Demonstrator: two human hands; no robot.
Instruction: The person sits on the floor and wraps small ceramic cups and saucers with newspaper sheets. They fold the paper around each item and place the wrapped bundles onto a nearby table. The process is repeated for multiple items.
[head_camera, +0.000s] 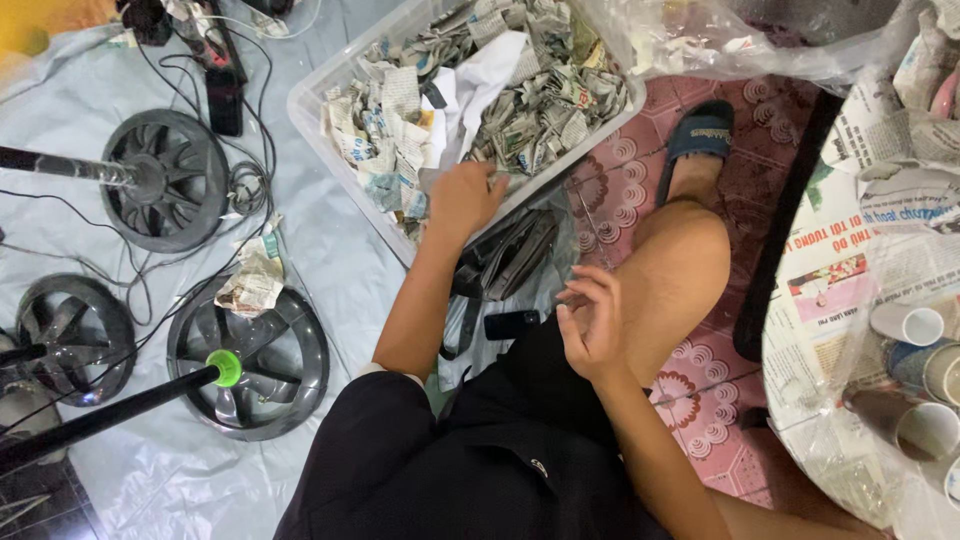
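Grey floor sheeting was cluttered with fan bases (165, 180) and cables. Left hand (462, 200), fingers curled, was reaching into the far clear bin (310, 100) of crumpled newspaper (540, 110); right hand (590, 320) was held loosely spread, empty. Scraps could be spilled over the rim.

Three round grey fan bases lie on a pale plastic sheet (330, 250): one (165, 180) near the top, one (72, 338) at the edge, one (250, 365) with a black pole and a green ring (226, 367). Black cables (250, 150) curl close by. A blue sandal (700, 135) sits on the pink patterned floor (700, 395). Paper cups (915, 375) lie on a round table (820, 320) covered in newspaper
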